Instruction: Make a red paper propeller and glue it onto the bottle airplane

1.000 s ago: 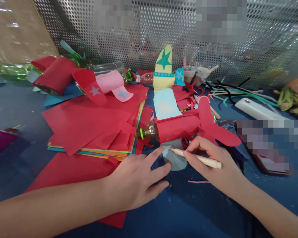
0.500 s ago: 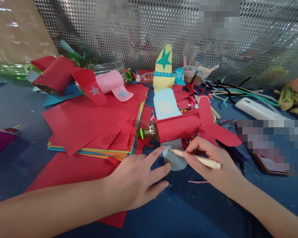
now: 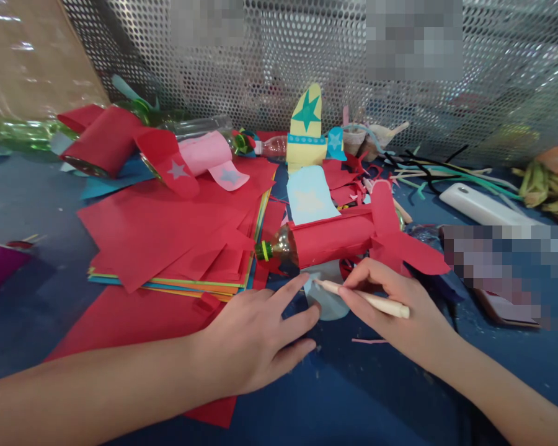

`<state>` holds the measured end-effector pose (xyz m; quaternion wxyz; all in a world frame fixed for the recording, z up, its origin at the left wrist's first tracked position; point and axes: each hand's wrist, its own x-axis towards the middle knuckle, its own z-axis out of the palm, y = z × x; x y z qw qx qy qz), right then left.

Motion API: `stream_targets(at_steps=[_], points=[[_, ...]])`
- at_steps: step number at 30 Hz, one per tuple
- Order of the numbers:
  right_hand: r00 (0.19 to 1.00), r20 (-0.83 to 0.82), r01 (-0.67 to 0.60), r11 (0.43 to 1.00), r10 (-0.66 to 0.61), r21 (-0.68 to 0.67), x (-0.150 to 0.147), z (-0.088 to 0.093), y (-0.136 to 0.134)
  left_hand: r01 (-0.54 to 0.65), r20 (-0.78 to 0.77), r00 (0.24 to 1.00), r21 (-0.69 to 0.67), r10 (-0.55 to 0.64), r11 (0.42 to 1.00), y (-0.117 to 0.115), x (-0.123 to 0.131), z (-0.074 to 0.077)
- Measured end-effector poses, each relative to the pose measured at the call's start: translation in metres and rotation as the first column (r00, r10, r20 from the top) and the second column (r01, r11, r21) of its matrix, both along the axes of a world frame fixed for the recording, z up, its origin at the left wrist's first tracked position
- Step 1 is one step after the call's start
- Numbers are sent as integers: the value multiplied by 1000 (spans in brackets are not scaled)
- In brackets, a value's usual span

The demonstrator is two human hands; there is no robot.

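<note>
A bottle wrapped in red paper (image 3: 332, 238) lies on its side, its green-capped neck pointing left, with red paper fins at its right end. One light blue wing (image 3: 311, 195) with a pale star rises behind it. The other, a grey-blue wing (image 3: 332, 303), lies on the near side. My left hand (image 3: 265, 334) is spread, its fingertips resting on the near wing's left part. My right hand (image 3: 390, 297) is closed on a cream pen (image 3: 376, 301), whose tip touches that wing by a small light star shape close to my left index fingertip.
Red sheets (image 3: 167, 223) lie over a stack of coloured paper at left. Behind are more paper-covered bottles (image 3: 105, 139), a yellow paper piece (image 3: 305, 127) and a perforated metal panel (image 3: 260, 62). A white glue gun (image 3: 483, 207) and a phone (image 3: 506, 306) lie at right.
My right hand and the pen have shifted slightly left along the near wing. My left hand stays in place.
</note>
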<state>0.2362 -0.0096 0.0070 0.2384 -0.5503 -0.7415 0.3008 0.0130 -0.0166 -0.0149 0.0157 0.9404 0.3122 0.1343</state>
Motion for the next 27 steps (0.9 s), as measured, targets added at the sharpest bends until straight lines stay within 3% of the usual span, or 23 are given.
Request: stream_targets(at_steps=[27], points=[[1000, 15, -21, 1000, 21, -6, 0, -1, 0, -1, -11, 1000, 5, 1, 1000, 0, -1, 0]])
